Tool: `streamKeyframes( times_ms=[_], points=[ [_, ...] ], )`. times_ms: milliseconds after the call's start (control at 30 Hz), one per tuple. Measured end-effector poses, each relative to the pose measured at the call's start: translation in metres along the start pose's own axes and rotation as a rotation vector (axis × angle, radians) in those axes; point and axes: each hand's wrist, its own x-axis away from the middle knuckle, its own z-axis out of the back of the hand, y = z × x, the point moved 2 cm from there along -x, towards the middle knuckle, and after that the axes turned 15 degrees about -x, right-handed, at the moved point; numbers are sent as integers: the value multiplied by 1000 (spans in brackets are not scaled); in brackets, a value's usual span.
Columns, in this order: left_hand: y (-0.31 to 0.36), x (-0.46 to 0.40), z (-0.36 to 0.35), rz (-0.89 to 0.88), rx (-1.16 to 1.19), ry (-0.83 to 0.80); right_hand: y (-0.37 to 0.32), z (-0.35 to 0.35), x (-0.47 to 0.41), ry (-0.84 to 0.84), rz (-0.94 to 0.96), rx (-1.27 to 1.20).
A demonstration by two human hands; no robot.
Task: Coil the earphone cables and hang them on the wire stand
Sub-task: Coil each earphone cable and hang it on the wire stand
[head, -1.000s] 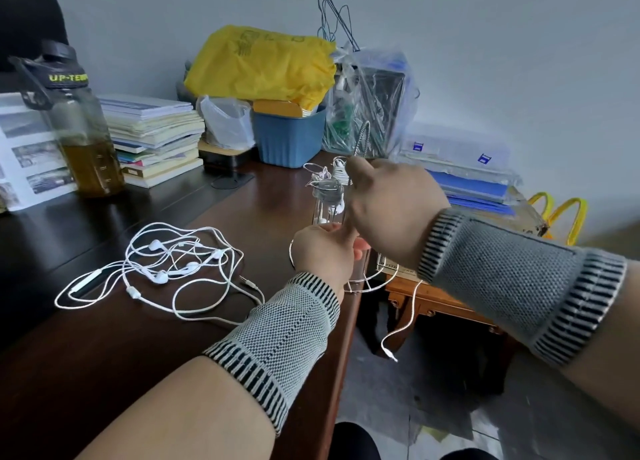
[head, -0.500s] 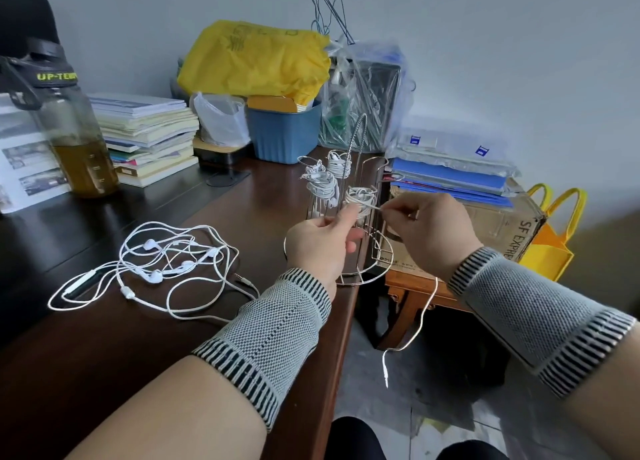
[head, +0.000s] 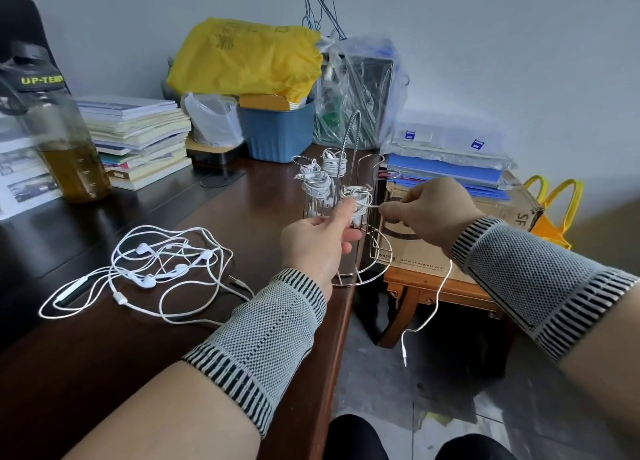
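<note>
Two hands meet at the wire stand (head: 349,217), which sits at the right edge of the dark wooden desk (head: 242,224). Your left hand (head: 317,243) curls its fingers and thumb around the partly wound coil (head: 358,200) hung on the stand's nearest hook, steadying it. Your right hand (head: 427,210) pinches the same earphone's cable (head: 429,307) just to the right of that coil, fingertips closed on the white strand; the short stretch between coil and pinch runs nearly level. From the right hand the loose remainder drops past the desk edge (its plug end (head: 404,352) dangles above the floor).

Two finished coils (head: 317,182) already hang on the stand's farther hooks, side by side, behind the one being wound. Left of the stand, well apart from it, a tangle of loose white earphones (head: 156,269) lies spread on the desk.

Both wrists wear knitted grey bands with striped cuffs. Along the back of the desk stand a bottle of amber liquid (head: 65,148), a stack of books (head: 138,137), a blue bin (head: 277,130) and a yellow bag (head: 246,57). A cardboard box (head: 457,245) sits on a low wooden table beside the desk.
</note>
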Motion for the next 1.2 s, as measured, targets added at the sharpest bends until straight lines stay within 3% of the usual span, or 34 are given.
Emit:
streamKeyframes(
  times_ms=[133, 267, 467, 633, 800, 900, 967, 1133, 1200],
  points=[
    [0, -1, 0, -6, -5, 4, -36, 13, 7, 58, 223, 249],
    [0, 1, -1, -6, -13, -1, -67, 13, -6, 36, 270, 378],
    [-1, 0, 1, -3, -32, -23, -93, -10, -11, -262, 199, 390],
    [0, -1, 0, 1, -56, 0, -102, -21, 9, -301, 293, 592],
    [3, 4, 0, 6, -3, 6, -99, -22, 36, -109, 536, 698],
    [3, 5, -2, -16, -8, 28, -86, -32, 47, -6, 841, 748],
    [2, 4, -3, -43, -13, 37, -79, -30, 50, 48, 937, 713],
    [-1, -1, -4, -64, 20, 29, -64, -33, 42, -5, 873, 614],
    [-3, -2, -3, -62, 19, 30, -68, -32, 37, 10, 750, 503]
  ],
)
